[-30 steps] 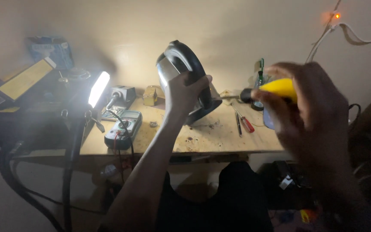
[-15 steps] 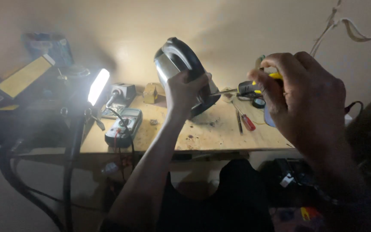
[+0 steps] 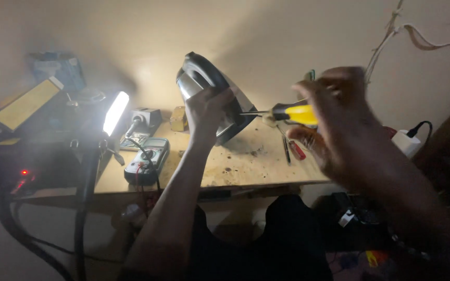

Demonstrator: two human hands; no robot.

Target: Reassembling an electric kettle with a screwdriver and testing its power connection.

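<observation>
My left hand grips a steel electric kettle, tilted on its side above the wooden workbench with its base facing right. My right hand holds a yellow-handled screwdriver, its shaft pointing left with the tip at the kettle's underside. Part of the kettle's lower body is hidden behind my left hand.
A bright work lamp on a flexible arm shines at the left, beside a multimeter with leads. A dark box with a yellow top sits far left. Red and black screwdrivers lie on the bench; a white plug adapter is at right.
My right hand has brought the screwdriver leftward until its tip reaches the kettle's base. My left hand has kept the kettle raised and tilted.
</observation>
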